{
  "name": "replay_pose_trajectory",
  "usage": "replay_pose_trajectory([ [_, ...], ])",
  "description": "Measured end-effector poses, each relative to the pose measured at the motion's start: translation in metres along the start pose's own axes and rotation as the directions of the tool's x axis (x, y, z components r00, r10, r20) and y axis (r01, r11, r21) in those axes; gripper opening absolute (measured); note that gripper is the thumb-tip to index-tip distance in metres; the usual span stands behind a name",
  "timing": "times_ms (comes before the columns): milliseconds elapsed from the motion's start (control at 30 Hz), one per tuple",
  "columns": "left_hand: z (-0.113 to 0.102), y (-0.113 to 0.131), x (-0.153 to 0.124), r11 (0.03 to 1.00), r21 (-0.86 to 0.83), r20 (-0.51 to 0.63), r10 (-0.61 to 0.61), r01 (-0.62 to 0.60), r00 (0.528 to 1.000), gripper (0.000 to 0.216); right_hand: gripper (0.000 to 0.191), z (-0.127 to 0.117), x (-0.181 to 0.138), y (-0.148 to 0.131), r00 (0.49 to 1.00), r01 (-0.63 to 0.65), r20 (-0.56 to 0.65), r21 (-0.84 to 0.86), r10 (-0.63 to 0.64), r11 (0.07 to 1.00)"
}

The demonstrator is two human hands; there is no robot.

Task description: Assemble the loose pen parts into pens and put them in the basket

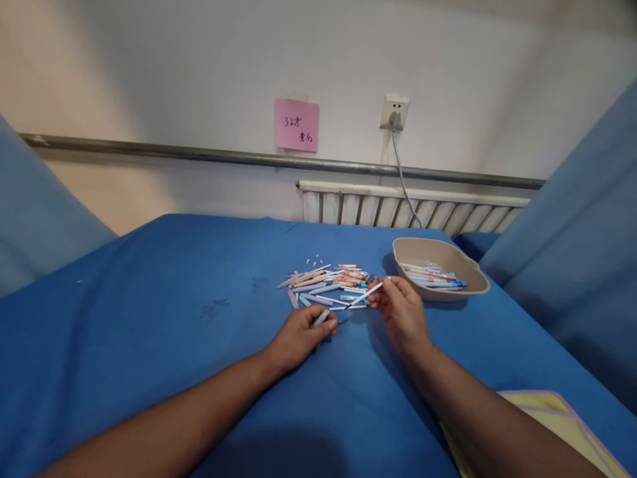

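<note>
My left hand (304, 332) is closed around a pale blue-grey pen barrel (321, 318), just in front of a pile of pen parts. Between the fingertips of my right hand (398, 309) is a thin white pen refill (365, 294) with a dark tip, slanting down toward my left hand. The two pieces are apart. Behind both hands lie loose pale pen barrels (326, 289), more white refills and several orange-and-white printed parts (348, 266). A few tiny white tips (314, 260) are scattered past the pile.
A beige plastic basket (478, 282) at the right holds several pens (432, 275). Blue cloth (149, 358) covers the table. A yellow cloth (547, 411) lies under my right forearm. Behind stand a radiator (363, 207) and a socket (395, 111) with a cable.
</note>
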State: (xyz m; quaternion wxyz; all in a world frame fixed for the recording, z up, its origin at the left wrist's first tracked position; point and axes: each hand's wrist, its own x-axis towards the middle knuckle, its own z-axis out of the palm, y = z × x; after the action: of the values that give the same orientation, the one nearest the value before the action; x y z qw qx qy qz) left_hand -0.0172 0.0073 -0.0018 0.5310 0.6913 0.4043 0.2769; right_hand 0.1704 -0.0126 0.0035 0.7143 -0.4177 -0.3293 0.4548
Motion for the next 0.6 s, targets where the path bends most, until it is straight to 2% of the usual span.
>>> replay_pose_trajectory([
  [100,-0.004,0.000,0.001,0.981,-0.181,-0.017,-0.075,0.071,0.997,0.030,0.024,-0.004,0.001,-0.002,0.999,0.029,-0.015,0.050,-0.028,0.998],
  [233,-0.008,0.002,0.001,0.936,-0.327,0.013,-0.130,0.127,0.991,0.034,0.023,-0.001,-0.005,0.002,0.997,0.055,0.050,0.020,-0.056,0.998],
  [600,-0.007,0.001,0.000,0.918,-0.369,0.028,-0.141,0.141,0.990,0.030,0.021,0.000,-0.008,0.004,0.995,0.073,0.060,0.035,-0.075,0.997],
])
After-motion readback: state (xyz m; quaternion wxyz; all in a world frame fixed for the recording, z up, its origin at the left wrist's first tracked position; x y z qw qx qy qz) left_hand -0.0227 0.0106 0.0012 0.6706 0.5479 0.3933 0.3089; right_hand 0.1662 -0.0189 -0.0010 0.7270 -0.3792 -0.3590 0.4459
